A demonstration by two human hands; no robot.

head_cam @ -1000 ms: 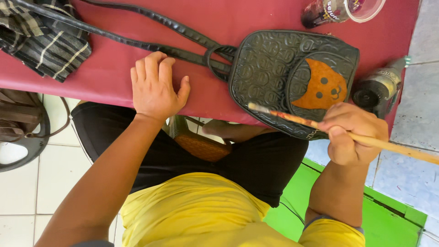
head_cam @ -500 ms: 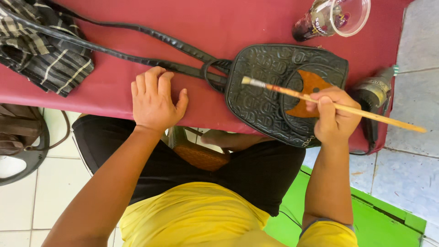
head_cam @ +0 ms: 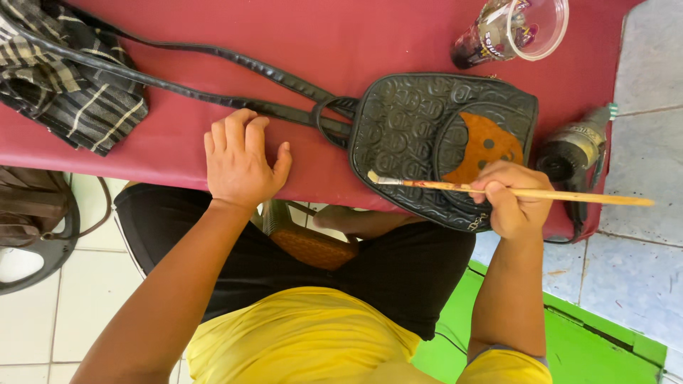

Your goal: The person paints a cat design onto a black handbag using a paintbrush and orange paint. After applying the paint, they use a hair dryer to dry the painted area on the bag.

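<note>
Right hand (head_cam: pixel 514 200) grips paintbrush (head_cam: pixel 498 190) over black bag (head_cam: pixel 427 135) w/ orange patch (head_cam: pixel 485 146); left hand (head_cam: pixel 238 160) flat, empty on desk (head_cam: pixel 299 43) — bag unpinned, so a stroke could slide it & smear paint; cup (head_cam: pixel 509 30) nr edge might tip.

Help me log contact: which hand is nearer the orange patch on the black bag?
Right. The right hand, holding the paintbrush, rests at the orange patch. The left hand lies flat on the red table, beside the bag's strap.
</note>
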